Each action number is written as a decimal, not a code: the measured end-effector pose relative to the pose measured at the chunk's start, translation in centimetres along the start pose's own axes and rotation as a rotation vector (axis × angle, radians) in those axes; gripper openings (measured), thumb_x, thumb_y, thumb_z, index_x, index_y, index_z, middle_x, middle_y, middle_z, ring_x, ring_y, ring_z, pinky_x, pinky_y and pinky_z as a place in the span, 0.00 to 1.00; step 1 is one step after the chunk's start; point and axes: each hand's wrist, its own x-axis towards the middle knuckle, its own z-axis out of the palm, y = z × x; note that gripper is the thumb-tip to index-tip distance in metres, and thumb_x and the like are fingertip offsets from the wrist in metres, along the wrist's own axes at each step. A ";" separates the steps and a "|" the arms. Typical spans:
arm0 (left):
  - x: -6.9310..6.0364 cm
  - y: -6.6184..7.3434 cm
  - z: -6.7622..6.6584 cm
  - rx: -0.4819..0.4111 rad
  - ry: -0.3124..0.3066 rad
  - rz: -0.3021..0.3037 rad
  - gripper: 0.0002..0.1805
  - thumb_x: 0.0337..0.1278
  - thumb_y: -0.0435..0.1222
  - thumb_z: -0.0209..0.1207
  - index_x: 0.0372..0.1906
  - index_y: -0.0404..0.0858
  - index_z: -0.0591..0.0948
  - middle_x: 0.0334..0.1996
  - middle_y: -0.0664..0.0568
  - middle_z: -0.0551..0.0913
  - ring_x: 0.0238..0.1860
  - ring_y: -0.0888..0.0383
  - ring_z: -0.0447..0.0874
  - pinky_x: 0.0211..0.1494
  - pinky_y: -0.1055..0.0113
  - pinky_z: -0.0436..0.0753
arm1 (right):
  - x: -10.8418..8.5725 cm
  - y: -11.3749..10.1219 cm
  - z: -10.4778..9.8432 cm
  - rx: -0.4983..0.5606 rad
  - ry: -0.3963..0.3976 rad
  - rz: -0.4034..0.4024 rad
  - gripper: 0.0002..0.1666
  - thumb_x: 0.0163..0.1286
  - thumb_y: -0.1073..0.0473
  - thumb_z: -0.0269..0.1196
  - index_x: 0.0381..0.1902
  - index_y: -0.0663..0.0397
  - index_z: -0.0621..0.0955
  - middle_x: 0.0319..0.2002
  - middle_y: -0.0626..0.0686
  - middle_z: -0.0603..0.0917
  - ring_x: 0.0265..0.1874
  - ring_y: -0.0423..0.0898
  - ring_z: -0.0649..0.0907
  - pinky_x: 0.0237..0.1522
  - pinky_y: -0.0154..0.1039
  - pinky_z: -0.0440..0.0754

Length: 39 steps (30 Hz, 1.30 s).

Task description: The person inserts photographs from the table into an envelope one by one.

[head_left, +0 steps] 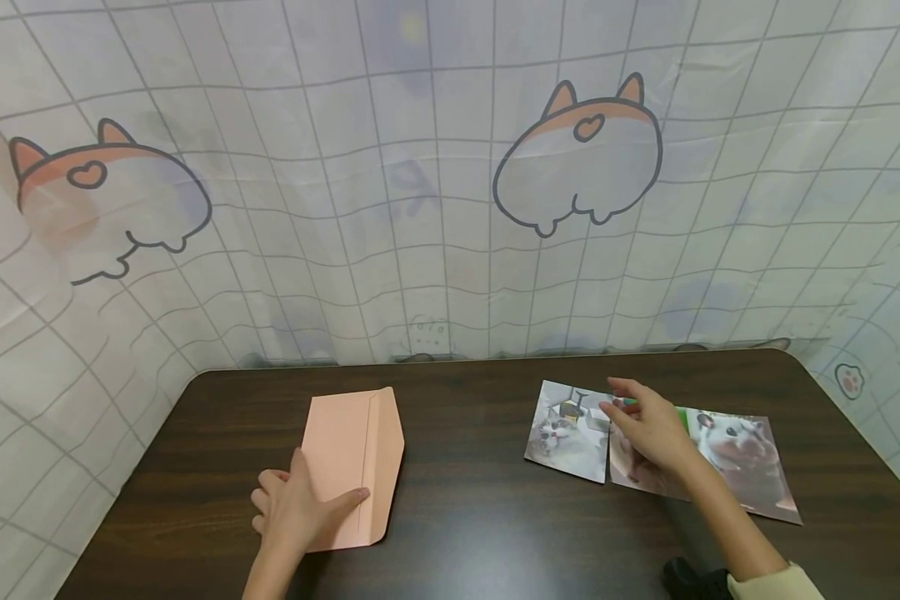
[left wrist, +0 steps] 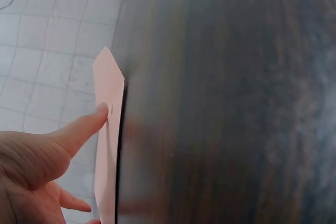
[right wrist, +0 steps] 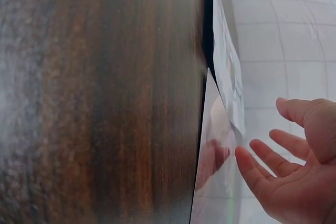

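A pink paper envelope (head_left: 337,433) with its flap on the right lies on the dark table. My left hand (head_left: 292,508) rests on its lower left part. The thumb stretches across the envelope's face, also seen against the envelope (left wrist: 107,145) in the left wrist view, while the other fingers bend loosely near the left edge. Over the picture cards, my right hand (head_left: 656,429) hovers with spread, relaxed fingers and nothing in them. Below it lie a card with a cat picture (head_left: 566,433) and, to its right, a hamster picture (head_left: 742,458), partly covered by the hand.
The brown wooden table (head_left: 465,517) reaches back to a white gridded curtain (head_left: 450,208) printed with cartoon animals. A black object (head_left: 690,579) shows beside the right sleeve (head_left: 776,583) at the bottom.
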 end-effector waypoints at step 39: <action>0.6 0.1 0.1 -0.035 0.035 -0.040 0.65 0.31 0.57 0.81 0.72 0.25 0.65 0.54 0.21 0.61 0.57 0.22 0.60 0.57 0.29 0.67 | 1.9 0.9 0.4 0.030 0.021 0.135 0.21 0.77 0.61 0.62 0.59 0.74 0.81 0.42 0.62 0.85 0.33 0.48 0.82 0.29 0.40 0.78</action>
